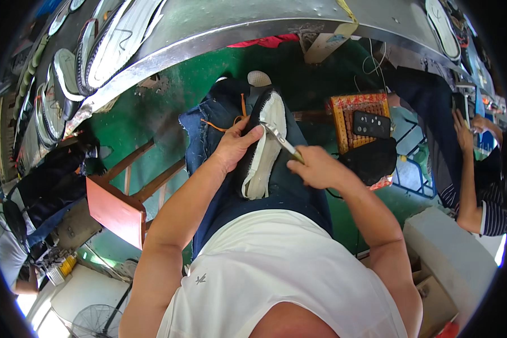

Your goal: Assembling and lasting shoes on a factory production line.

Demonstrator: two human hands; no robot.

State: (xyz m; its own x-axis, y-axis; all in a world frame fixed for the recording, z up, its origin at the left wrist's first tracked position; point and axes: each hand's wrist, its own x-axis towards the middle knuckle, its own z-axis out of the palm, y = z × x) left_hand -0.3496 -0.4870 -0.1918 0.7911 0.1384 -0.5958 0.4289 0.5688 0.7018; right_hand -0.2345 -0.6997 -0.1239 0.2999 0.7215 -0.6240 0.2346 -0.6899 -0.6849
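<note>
A dark shoe upper on a last lies sole side up across my lap, its whitish underside point(262, 172) facing me and its toe pointing away. My left hand point(236, 147) is closed around its left edge, thumb pressed on the rim. In my right hand point(316, 167) is a pair of pincers point(283, 144) with metal jaws and a yellowish handle. The jaws meet the shoe's edge near my left thumb; whether they pinch material is too small to tell. Frayed blue denim point(196, 127) with an orange cord point(214, 125) covers my left leg.
A metal bench point(253, 28) runs across the far side, with several shoes and soles point(118, 45) at its left. To my right, a woven-top stool point(343, 118) holds a black remote-like device point(372, 124). A reddish wooden stool point(115, 211) stands left. Other people sit at both sides.
</note>
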